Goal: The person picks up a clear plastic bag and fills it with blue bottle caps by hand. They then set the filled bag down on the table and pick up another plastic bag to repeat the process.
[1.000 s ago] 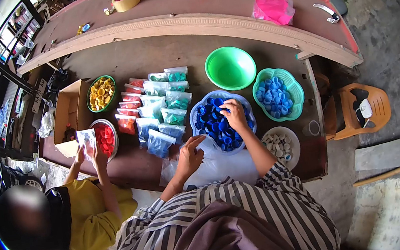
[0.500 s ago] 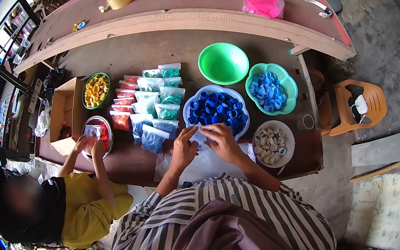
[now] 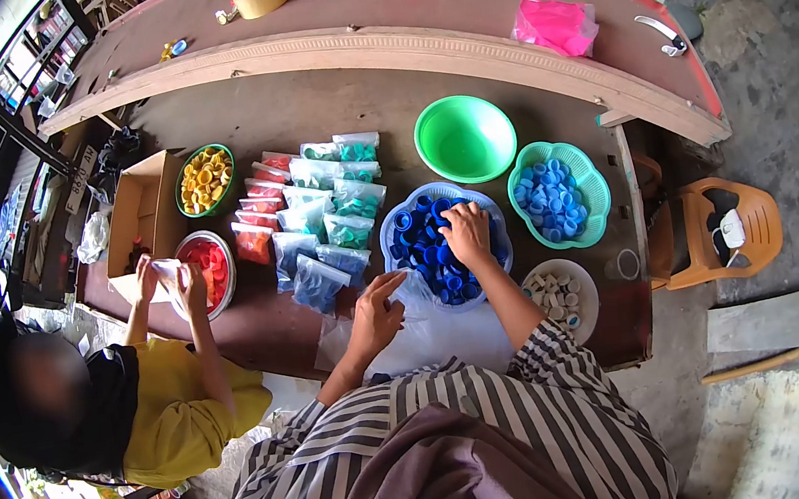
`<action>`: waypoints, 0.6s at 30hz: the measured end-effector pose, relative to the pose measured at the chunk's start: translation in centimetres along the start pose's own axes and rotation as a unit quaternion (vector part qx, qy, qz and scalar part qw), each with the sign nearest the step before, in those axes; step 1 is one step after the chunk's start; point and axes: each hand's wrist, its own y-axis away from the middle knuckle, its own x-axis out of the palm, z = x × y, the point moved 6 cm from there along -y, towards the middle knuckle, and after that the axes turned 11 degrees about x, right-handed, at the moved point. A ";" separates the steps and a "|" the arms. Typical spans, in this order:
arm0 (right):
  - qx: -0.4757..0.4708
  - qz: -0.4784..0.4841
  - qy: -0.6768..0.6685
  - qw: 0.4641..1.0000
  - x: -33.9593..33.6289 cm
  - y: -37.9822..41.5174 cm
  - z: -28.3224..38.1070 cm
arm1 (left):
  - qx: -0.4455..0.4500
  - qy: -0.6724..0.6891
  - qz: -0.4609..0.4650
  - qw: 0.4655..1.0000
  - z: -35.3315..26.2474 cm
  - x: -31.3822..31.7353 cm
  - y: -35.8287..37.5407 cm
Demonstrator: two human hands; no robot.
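In the head view, my left hand point(image 3: 374, 317) pinches the edge of a clear plastic bag point(image 3: 414, 294) in front of the periwinkle basket point(image 3: 507, 258). That basket is heaped with dark blue bottle caps point(image 3: 432, 253). My right hand point(image 3: 467, 234) reaches over its right side, fingers spread and bent down onto the caps; any cap under the fingertips is hidden. More clear plastic bags point(image 3: 452, 341) lie flat at the table edge before me. Filled bags of blue caps point(image 3: 315, 283) rest left of the basket, beside bags of green caps point(image 3: 351, 230) and red caps point(image 3: 254, 243).
A green bowl point(image 3: 473, 177), a mint basket of light blue caps point(image 3: 548, 202) and a bowl of white caps point(image 3: 561, 295) stand around the basket. At left, a co-worker point(image 3: 182, 399) handles a small bag beside a bowl of red caps point(image 3: 214, 274), a carton point(image 3: 139, 218) and yellow caps point(image 3: 206, 180).
My right hand has left the bag at my left hand and moved up and right onto the dark blue caps. The co-worker's hands have lifted the small bag off the red bowl.
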 end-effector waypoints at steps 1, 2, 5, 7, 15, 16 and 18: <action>-0.013 0.007 0.033 0.999 0.2 -0.1 0.2 | -0.001 0.002 -0.002 1.000 -0.1 0.0 0.0; -0.006 0.018 0.060 0.998 0.5 -0.4 0.3 | -0.003 0.003 -0.001 1.000 -0.1 0.1 -0.2; -0.012 -0.001 0.026 1.000 1.3 -1.0 -0.5 | 0.003 -0.010 0.003 1.000 -0.1 0.4 -0.5; -0.015 -0.014 0.002 1.000 1.1 -1.0 -0.9 | 0.014 -0.014 0.002 1.000 0.1 0.4 -0.7; 0.118 0.069 -0.408 0.903 -3.7 2.9 -0.8 | 0.008 0.013 -0.008 1.000 0.2 0.3 -1.3; 0.104 0.027 -0.411 0.905 -6.0 4.1 0.8 | 0.006 0.017 -0.008 1.000 0.2 0.4 -1.3; 0.078 -0.048 -0.401 0.911 -9.3 7.0 3.9 | 0.006 0.021 -0.003 1.000 0.1 0.5 -1.3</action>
